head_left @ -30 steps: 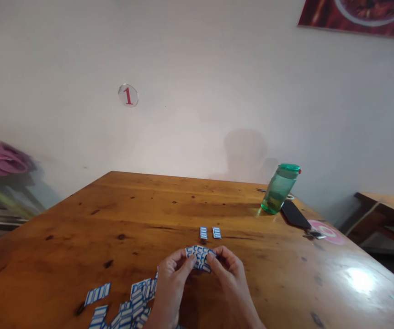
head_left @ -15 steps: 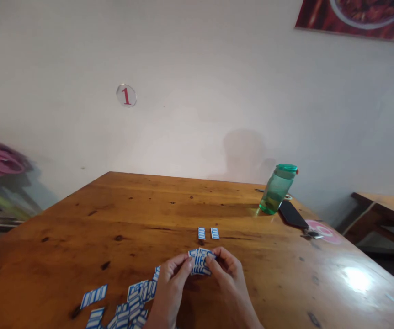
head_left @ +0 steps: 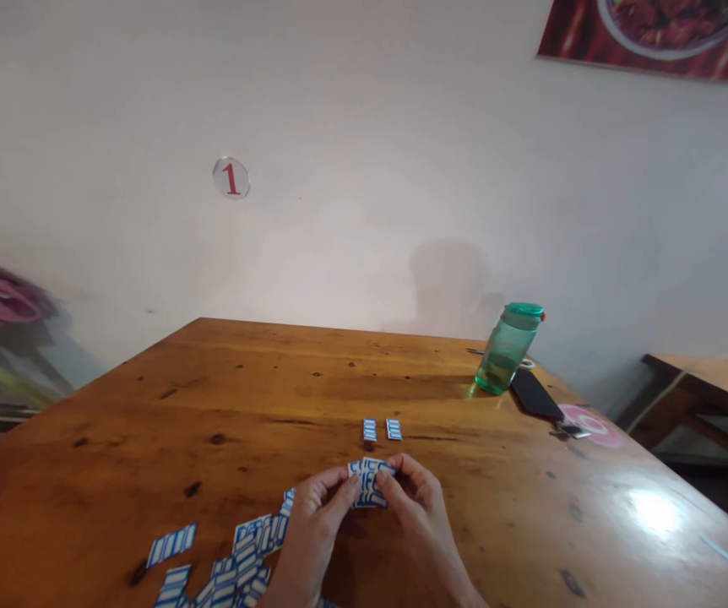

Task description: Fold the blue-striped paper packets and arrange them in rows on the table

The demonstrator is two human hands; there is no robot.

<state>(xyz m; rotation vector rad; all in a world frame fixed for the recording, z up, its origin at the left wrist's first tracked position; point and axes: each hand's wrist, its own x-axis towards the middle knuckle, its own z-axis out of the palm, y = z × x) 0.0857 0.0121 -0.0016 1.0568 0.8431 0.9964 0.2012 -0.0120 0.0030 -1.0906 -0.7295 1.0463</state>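
Blue-and-white cards are pinched by left hand and right hand, best held lightly, clear of the pile leftward.

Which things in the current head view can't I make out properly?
All in the head view:
Held cards: count unclear; they overlap, and the fingers cover parts.
Card pile: partly behind the left hand, cut off by the bottom edge.
Thin pointed object: its right end runs behind the green bottle.
Food picture: cut off by the top edge.

Pale wall behind a knotty wooden table, white glare at right.
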